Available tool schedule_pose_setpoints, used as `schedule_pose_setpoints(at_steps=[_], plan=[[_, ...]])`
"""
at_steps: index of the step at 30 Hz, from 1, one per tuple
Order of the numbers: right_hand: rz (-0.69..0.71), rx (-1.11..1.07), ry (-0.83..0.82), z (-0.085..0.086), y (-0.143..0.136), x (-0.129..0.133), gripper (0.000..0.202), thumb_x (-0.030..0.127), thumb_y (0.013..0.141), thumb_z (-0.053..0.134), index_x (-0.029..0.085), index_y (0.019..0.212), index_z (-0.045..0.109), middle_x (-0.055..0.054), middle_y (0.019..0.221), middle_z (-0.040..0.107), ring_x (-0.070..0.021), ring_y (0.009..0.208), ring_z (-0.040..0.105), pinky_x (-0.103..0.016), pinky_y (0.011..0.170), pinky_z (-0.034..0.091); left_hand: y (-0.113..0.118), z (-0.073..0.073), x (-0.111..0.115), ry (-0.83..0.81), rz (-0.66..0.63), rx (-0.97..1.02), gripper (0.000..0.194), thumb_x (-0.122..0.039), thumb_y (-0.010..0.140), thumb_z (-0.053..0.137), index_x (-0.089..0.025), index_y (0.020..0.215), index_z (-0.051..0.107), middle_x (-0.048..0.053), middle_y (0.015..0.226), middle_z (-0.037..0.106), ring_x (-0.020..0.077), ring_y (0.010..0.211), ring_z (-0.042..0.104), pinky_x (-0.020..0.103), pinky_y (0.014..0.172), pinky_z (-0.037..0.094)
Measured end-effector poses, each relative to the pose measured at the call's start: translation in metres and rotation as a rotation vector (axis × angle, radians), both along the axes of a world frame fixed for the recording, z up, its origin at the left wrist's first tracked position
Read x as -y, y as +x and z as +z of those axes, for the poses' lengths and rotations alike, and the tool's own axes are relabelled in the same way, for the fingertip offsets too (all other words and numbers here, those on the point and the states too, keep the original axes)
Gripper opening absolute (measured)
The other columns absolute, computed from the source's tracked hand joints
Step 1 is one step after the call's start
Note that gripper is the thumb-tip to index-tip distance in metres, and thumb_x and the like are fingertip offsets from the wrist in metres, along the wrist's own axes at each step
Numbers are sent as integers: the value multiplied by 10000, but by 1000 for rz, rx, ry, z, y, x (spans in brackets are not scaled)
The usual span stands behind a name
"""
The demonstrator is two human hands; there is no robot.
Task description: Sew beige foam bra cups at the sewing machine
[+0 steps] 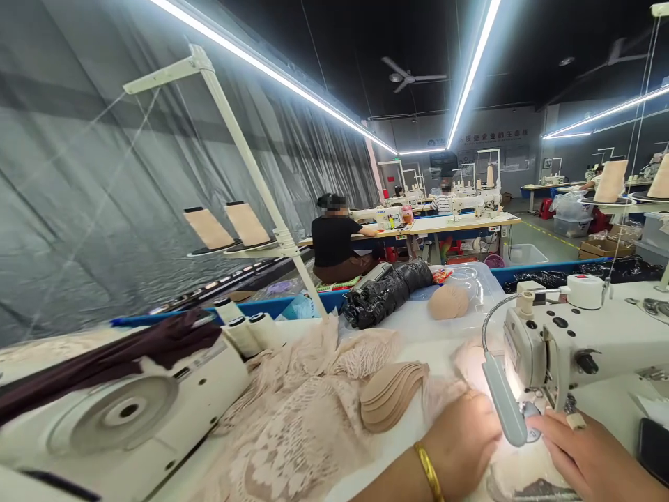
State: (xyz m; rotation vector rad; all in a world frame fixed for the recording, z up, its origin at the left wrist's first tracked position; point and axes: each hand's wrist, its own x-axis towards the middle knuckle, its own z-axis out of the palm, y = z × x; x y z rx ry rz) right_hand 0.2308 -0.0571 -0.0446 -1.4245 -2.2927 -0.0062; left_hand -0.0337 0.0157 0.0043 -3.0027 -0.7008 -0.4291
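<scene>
My left hand [465,439], with a gold bracelet [428,471] at the wrist, is closed on pale pink fabric [444,394] beside the sewing machine [564,335]. A grey lamp [504,401] on a bent metal neck hides part of its fingertips. My right hand [588,443] reaches in from the right, fingers stretched toward the presser foot area, next to a small grey metal plate [532,418]. What lies under its fingertips is hard to make out. To the left lie a fanned stack of beige oval pads [391,397] and a heap of beige lace [297,418].
A second machine [125,411] with dark cloth on it lies at left, below a thread stand [251,153]. Behind are a black plastic bundle [387,293], more beige pads [448,302] and a clear bin lid [478,279]. A person [339,240] sits beyond. A dark phone-like object [653,450] lies at right.
</scene>
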Motion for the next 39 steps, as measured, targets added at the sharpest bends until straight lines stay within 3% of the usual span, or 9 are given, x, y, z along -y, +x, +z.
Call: schedule_pose_setpoints(at_steps=[4,7,12,17,21,26,31,37,39], plan=[[-11,-48,-35,5,-3,2,285,199,1017,480,311,1104,728,-42,988,784,-232,847,753,-307,704,591,19,-10,3,-54,-51,155,183,-138,924,570,-226,767,542,14,904,709,182,900,653,303,854,510],[-16,-92,-17,5,-4,2,268,200,1004,500,313,1070,734,-40,1000,781,-233,856,746,-306,713,587,21,-11,4,10,-57,140,182,-169,898,616,-225,747,532,3,841,681,188,863,648,314,820,503],[5,-86,-30,9,-4,2,305,221,1017,486,328,1148,740,-45,1076,790,-232,900,749,-309,747,596,17,-11,8,53,-77,122,89,-222,850,668,-222,815,585,11,1024,740,209,891,663,339,712,490],[98,-102,-36,10,-6,2,292,228,992,524,344,1114,763,-37,959,783,-238,834,747,-302,711,596,21,-10,10,32,-89,98,122,-209,796,677,-216,846,565,-4,945,737,198,829,649,324,699,482],[42,-62,-39,6,-5,1,303,239,1010,492,347,1107,758,-39,978,791,-242,838,756,-305,698,593,22,-8,11,35,-65,85,130,-186,785,664,-219,856,559,6,955,728,192,792,623,327,675,448],[35,-58,0,1,-2,0,313,246,992,529,368,1177,750,-36,1066,806,-251,898,774,-309,739,608,21,-15,9,56,-88,160,92,-175,832,632,-214,885,568,-4,971,727,197,828,620,356,712,425],[47,-94,6,1,-2,-1,238,255,1006,535,347,1086,739,-24,1024,802,-231,863,770,-287,722,602,20,-19,8,41,-26,147,78,-153,875,616,-208,872,560,2,967,722,219,874,619,396,779,419],[35,-51,-1,-1,-2,-2,260,246,1029,486,340,1105,716,-16,960,773,-225,809,757,-292,680,595,21,-19,9,28,73,125,250,-452,933,713,-219,975,633,56,1072,723,288,1001,646,441,812,468],[44,-46,27,-8,1,-3,260,263,1037,479,341,1077,724,-12,942,779,-222,771,756,-291,659,595,25,-23,8,67,106,90,234,-451,956,685,-219,952,652,62,1033,720,285,949,653,436,758,478]])
